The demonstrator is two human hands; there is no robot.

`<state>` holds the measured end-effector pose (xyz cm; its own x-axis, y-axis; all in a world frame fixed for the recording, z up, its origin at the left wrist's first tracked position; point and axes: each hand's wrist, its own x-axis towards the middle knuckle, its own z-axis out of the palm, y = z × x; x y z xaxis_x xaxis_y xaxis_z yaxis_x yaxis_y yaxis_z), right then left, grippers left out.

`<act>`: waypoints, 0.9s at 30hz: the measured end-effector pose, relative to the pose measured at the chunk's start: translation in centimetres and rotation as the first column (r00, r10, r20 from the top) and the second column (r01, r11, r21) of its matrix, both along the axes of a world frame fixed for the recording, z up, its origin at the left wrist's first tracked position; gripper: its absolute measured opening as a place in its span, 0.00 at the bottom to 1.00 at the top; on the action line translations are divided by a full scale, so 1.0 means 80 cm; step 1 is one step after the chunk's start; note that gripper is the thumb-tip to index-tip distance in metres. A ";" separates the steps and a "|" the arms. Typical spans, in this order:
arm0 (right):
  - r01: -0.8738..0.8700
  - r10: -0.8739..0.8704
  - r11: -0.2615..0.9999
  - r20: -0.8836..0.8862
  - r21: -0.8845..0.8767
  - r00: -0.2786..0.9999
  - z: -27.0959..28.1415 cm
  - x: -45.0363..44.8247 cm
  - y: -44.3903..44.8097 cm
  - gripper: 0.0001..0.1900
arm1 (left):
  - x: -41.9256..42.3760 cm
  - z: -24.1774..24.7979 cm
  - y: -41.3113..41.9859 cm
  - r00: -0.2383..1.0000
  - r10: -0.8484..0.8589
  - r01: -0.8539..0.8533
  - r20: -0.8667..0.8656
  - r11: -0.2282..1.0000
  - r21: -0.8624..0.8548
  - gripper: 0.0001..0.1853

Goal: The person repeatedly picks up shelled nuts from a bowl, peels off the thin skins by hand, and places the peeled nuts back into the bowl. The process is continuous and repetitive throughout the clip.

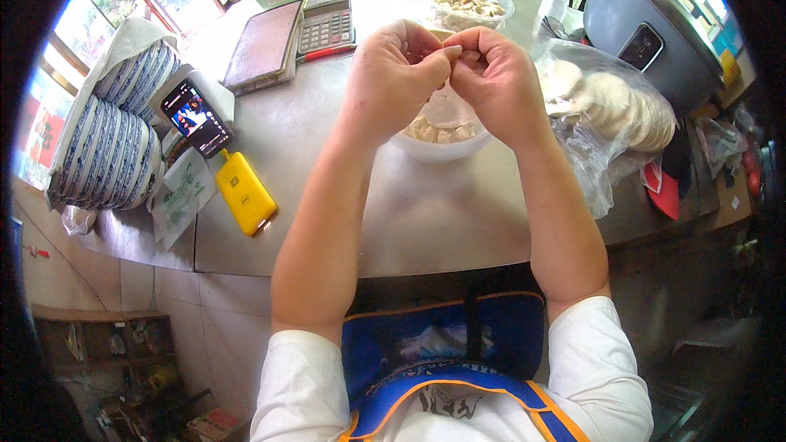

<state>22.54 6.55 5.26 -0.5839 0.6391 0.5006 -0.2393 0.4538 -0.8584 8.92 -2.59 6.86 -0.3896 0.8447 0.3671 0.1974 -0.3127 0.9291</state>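
Observation:
Raised over a white bowl (439, 152), my left hand (393, 77) and my right hand (497, 83) meet at the fingertips. Both pinch a piece of pale flatbread (441, 33), mostly hidden by the fingers and thumbs. Torn flatbread bits (442, 132) lie in the bowl below, partly behind my wrists. A larger pale piece (453, 109) shows above them, between my hands. To the right of my right hand, a clear plastic bag (583, 141) holds several round flatbreads (620, 107).
A clear tub (509, 9) of torn bread stands beyond my hands. Stacked blue-and-white bowls (107, 153), a propped phone (196, 116) and a yellow power bank (245, 192) are left. Farther back are a notebook (261, 43), calculator (326, 24) and red pen (325, 53). A grey appliance (614, 18) stands right.

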 end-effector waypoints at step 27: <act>0.128 -0.175 0.913 0.089 0.388 0.981 0.004 0.005 -0.007 0.07 | -0.022 -0.001 -0.005 0.986 -0.015 -0.015 -0.165 0.984 -0.175 0.12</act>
<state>22.96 5.95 5.55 -0.5659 0.5007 0.6550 -0.0484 0.7729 -0.6327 7.17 -2.96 6.79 -0.3360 0.9015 0.2726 0.3524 -0.1481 0.9240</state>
